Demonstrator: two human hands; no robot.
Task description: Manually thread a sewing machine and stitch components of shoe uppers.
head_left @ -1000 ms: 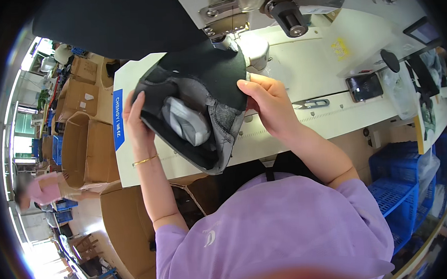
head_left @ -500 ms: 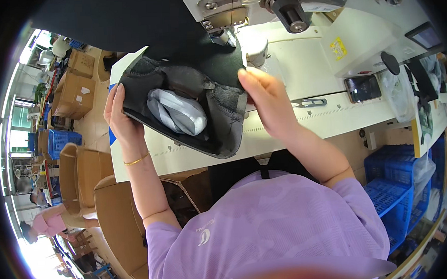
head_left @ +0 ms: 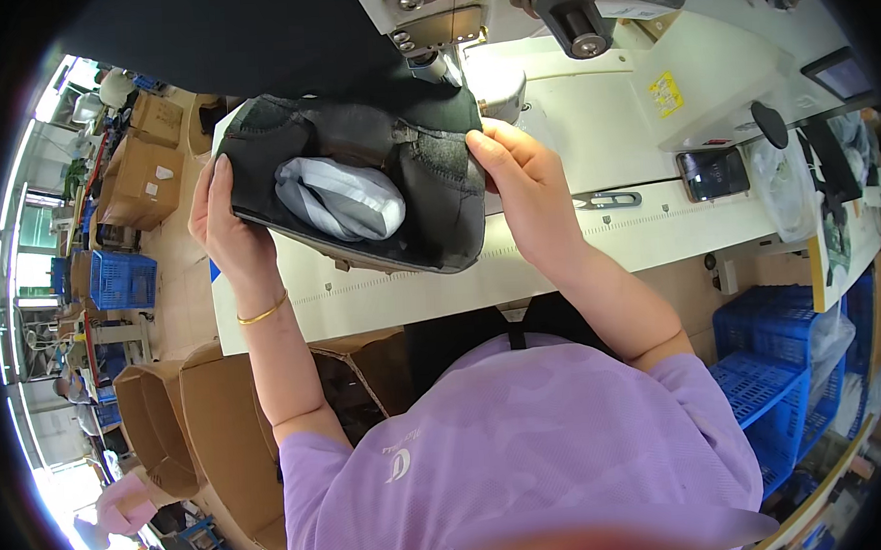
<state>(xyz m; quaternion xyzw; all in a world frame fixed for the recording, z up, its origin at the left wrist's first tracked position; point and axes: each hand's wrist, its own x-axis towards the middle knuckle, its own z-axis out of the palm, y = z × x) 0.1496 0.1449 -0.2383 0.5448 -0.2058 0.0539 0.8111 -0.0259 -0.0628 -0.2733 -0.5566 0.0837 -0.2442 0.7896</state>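
My left hand (head_left: 224, 221) and right hand (head_left: 525, 188) each have a closed grip on an edge of the dark cap (head_left: 378, 184), held open above the white table (head_left: 596, 239), its pale stuffing (head_left: 344, 196) showing. Best I keep both edges taut and level. Cardboard boxes (head_left: 191, 423) and blue crates (head_left: 769, 379) stand around.
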